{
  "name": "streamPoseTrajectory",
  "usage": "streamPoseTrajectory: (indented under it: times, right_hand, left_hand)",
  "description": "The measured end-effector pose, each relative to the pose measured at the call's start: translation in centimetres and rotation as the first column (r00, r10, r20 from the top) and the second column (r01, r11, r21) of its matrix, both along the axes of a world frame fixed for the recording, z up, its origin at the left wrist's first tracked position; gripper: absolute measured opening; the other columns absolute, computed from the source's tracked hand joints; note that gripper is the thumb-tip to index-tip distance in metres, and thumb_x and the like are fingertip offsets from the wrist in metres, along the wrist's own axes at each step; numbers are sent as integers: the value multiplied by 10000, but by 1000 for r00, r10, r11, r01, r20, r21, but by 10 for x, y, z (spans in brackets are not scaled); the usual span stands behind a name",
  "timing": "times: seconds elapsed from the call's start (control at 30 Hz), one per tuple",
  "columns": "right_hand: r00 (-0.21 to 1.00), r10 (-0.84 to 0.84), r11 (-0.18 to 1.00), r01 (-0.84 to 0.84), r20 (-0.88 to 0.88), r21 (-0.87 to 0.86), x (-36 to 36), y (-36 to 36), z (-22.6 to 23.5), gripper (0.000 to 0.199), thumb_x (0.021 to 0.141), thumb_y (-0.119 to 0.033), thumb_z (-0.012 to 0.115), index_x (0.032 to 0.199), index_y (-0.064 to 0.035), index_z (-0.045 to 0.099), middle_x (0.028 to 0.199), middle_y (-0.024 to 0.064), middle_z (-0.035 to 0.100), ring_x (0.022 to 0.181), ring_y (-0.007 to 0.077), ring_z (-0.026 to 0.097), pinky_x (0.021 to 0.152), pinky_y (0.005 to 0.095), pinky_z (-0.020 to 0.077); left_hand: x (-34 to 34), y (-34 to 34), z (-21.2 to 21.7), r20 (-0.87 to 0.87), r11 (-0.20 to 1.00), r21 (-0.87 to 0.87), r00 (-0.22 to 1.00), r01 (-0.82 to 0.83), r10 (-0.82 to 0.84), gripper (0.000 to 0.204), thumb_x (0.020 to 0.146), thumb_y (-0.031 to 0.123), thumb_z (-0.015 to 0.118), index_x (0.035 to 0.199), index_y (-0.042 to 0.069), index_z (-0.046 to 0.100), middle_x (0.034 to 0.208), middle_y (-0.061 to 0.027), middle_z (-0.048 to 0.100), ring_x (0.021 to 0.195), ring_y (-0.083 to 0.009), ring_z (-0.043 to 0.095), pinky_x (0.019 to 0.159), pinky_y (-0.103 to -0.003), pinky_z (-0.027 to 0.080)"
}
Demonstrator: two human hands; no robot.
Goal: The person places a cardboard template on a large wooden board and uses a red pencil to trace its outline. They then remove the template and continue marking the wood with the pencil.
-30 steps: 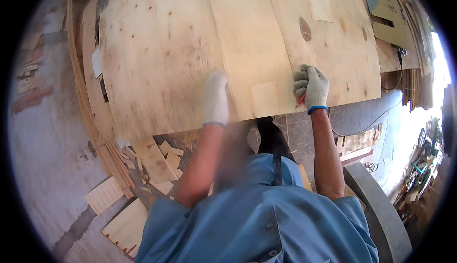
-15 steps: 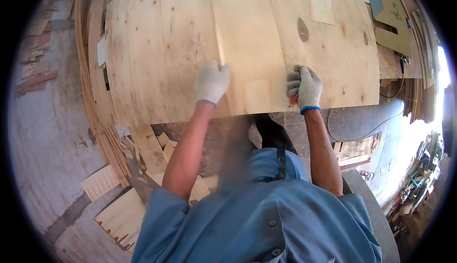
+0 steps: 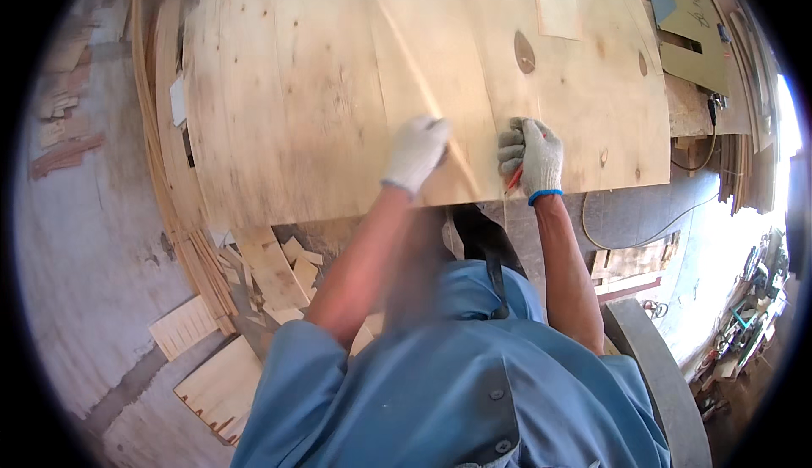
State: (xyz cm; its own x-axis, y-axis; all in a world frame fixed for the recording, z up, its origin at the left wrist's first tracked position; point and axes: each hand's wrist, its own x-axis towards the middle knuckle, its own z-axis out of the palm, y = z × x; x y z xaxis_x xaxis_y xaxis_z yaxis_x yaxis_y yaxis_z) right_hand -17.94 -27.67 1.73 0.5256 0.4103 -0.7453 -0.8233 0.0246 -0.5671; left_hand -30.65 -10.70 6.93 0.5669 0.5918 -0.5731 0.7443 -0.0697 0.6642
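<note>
the plywood veneer sheet (image 3: 304, 104) lies flat across the bench (image 3: 689, 112), filling the view from 10 to 2 o'clock. the gloved left hand (image 3: 416, 153) presses open on it, while the gloved right hand (image 3: 531, 157) is closed, pinching its near edge at 1 o'clock.

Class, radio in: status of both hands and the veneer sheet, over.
Left hand flat on veneer sheet, gloved. Right hand closed on a red tool at the sheet's near edge. Offcuts on floor below, nothing blocking.
</note>
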Motion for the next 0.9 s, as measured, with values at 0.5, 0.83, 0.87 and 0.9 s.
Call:
streamPoseTrajectory:
  times: [0.5, 0.83, 0.87, 0.9]
  right_hand:
    - [999, 35, 996, -37, 19, 77, -16, 14, -16, 52, 1034, -167, 549, 1020, -117, 558, 731, -18, 491, 518, 64, 433, 414, 206, 319]
    - [998, 66, 997, -65, -7, 38, -9, 14, 4, 85, 1047, -171, 520, 1003, -105, 550, 705, -33, 473, 501, 47, 418, 399, 200, 317]
    - [997, 68, 998, -68, 32, -4, -6, 11, -3, 106, 1050, -174, 520, 982, -100, 554, 705, -37, 479, 498, 47, 415, 398, 200, 318]
    - [999, 40, 999, -40, 9, 16, -4, 5, -9, 107, 1049, -176, 523, 978, -103, 557, 706, -38, 476, 499, 47, 411, 399, 198, 318]
  left_hand:
    - [-86, 143, 340, 888, 991, -104, 458, 87, 53, 186, 981, 211, 539, 928, 65, 641, 828, -63, 606, 765, -192, 583, 739, -342, 480]
    - [-181, -6, 132, 479, 881, -109, 753, -460, 452, 237, 963, 212, 568, 798, 45, 601, 683, -79, 604, 574, -206, 588, 559, -341, 503]
    - [-187, -27, 93, 399, 916, 10, 842, -400, 363, 257, 972, 183, 565, 768, 34, 607, 691, -78, 614, 590, -192, 598, 580, -331, 503]
    - [-182, -36, 79, 291, 883, -186, 834, -431, 468, 246, 978, 168, 563, 780, 31, 613, 697, -72, 621, 610, -183, 609, 613, -313, 507]
